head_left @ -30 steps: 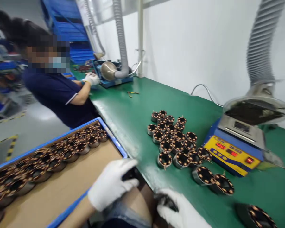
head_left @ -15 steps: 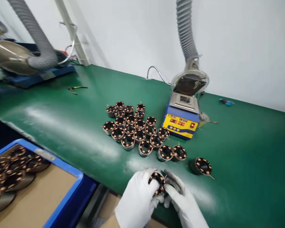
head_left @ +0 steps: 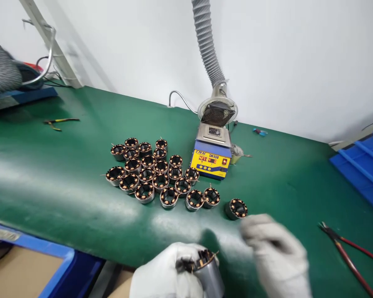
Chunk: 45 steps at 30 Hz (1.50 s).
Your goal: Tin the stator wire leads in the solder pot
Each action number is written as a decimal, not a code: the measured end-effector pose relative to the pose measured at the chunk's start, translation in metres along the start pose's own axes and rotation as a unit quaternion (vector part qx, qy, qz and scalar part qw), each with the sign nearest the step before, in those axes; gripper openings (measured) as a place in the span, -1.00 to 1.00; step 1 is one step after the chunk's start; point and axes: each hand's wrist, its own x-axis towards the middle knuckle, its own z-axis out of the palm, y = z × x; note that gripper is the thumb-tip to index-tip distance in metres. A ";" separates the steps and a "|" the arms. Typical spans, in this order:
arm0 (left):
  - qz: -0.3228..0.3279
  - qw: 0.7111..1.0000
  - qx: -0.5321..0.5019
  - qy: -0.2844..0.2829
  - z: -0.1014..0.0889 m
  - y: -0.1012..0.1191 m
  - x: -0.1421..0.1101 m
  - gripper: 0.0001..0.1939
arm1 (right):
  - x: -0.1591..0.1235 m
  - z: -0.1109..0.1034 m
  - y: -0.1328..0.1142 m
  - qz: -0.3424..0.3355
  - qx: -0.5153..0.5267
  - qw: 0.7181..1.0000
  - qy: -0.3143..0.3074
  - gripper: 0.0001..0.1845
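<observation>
My left hand (head_left: pixel 168 273), in a white glove, grips a round metal stator with copper windings (head_left: pixel 203 269) at the bench's near edge. My right hand (head_left: pixel 278 256), also gloved, hovers blurred to the right of it, just below a lone stator (head_left: pixel 236 208) on the green mat; its fingers are smeared by motion. Several more stators (head_left: pixel 152 174) stand in a cluster in the middle of the mat.
A blue-and-yellow solder station (head_left: pixel 211 155) sits behind the cluster under a grey fume hose (head_left: pixel 207 41). Red-handled pliers (head_left: pixel 348 252) lie at the right, yellow-handled cutters (head_left: pixel 57 122) at far left. A blue tray (head_left: pixel 34 265) with cardboard is at lower left, blue crates (head_left: pixel 365 165) at right.
My view has swung right, away from the co-worker. My left hand kept the stator while my right hand let go of it and moved rightward toward the lone stator.
</observation>
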 end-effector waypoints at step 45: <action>0.032 0.950 -0.069 0.302 -0.010 0.043 0.023 -0.83 | -0.039 0.059 0.024 0.462 0.475 0.745 -0.079 -0.59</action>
